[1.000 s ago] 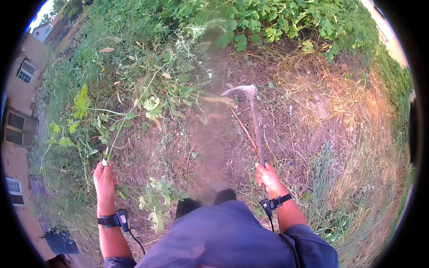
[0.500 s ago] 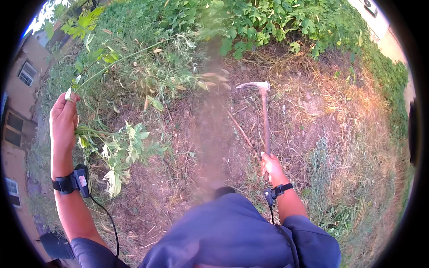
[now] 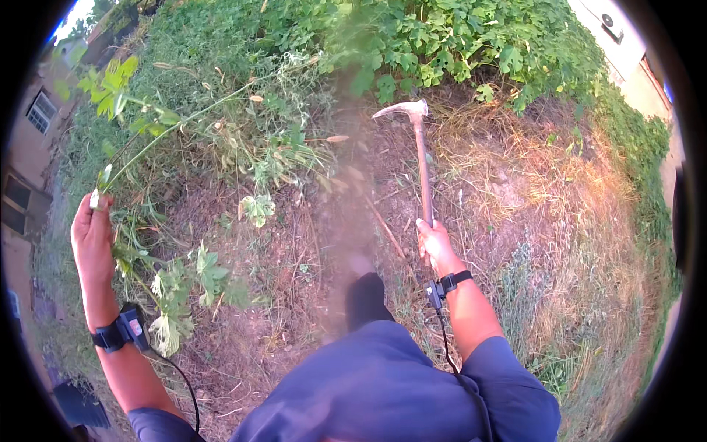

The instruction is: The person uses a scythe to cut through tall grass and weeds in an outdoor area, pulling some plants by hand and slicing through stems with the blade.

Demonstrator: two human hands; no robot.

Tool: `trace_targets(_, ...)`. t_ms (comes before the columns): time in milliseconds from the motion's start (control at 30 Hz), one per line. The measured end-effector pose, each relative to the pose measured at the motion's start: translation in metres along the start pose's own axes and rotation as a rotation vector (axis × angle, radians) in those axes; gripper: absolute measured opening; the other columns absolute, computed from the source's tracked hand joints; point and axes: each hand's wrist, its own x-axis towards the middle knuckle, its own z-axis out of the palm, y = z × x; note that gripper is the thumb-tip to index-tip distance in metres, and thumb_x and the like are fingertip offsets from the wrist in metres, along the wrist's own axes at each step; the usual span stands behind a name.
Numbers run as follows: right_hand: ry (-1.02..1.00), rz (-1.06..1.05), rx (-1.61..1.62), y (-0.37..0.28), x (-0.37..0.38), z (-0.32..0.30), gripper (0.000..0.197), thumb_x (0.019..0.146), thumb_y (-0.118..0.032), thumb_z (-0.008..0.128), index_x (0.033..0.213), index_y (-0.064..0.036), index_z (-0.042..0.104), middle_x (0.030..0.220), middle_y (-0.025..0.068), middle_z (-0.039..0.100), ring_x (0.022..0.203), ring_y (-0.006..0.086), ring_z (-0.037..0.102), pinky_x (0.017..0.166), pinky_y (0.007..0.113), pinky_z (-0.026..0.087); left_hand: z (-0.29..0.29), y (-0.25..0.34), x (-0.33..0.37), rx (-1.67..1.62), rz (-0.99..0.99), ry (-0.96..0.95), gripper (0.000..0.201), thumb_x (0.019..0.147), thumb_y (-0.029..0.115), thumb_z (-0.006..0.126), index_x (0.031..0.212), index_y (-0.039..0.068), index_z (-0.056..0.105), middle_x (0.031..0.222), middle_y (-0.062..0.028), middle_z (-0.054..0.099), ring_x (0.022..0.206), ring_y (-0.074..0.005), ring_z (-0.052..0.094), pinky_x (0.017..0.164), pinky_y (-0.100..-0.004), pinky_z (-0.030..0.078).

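Note:
My left hand [image 3: 92, 239] is raised at the left and grips a bunch of long green weeds [image 3: 158, 188], whose stems and leaves hang below and stretch up to the right. My right hand [image 3: 434, 243] holds the wooden handle of a pickaxe [image 3: 420, 158]. Its metal head [image 3: 401, 110] points left over bare soil near the green plants. Both wrists wear black bands with cables.
Dense green plants [image 3: 456, 44] fill the far side. Dry cut grass [image 3: 574, 221] covers the ground to the right. Bare brown soil [image 3: 309, 243] lies ahead of my dark shoe [image 3: 366, 298]. A brown building wall [image 3: 29, 147] stands at the left.
My left hand has lifted the weeds from near the ground up to the left. My right hand and the pickaxe have barely moved.

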Motion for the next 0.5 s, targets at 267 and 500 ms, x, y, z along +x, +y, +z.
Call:
trace_targets(267,-0.06,-0.051,-0.094,-0.091,0.288,0.058,0.026,0.096,-0.028,0.058,0.085,-0.0118,0.042,0.057,-0.0026,0.044,0.04,0.0106,0.043,0.035,0.029,0.037,-0.066,-0.029,0.002,0.163,-0.174,0.285,0.031,0.101,0.023,0.052,0.124,0.003,0.056,0.084,0.0035,0.055,0.067,-0.0001,0.042,0.056,-0.0173,0.029)
trace_targets(500,0.024,-0.136,-0.233,-0.185,0.471,0.159,0.027,0.094,-0.028,0.058,0.086,-0.0058,0.045,0.056,0.0007,0.046,0.04,0.0134,0.045,0.036,0.031,0.038,-0.072,-0.004,-0.007,0.338,-0.344,0.583,0.051,0.101,0.032,0.051,0.141,0.002,0.045,0.132,-0.01,0.055,0.11,-0.0131,0.056,0.084,-0.0212,0.043)
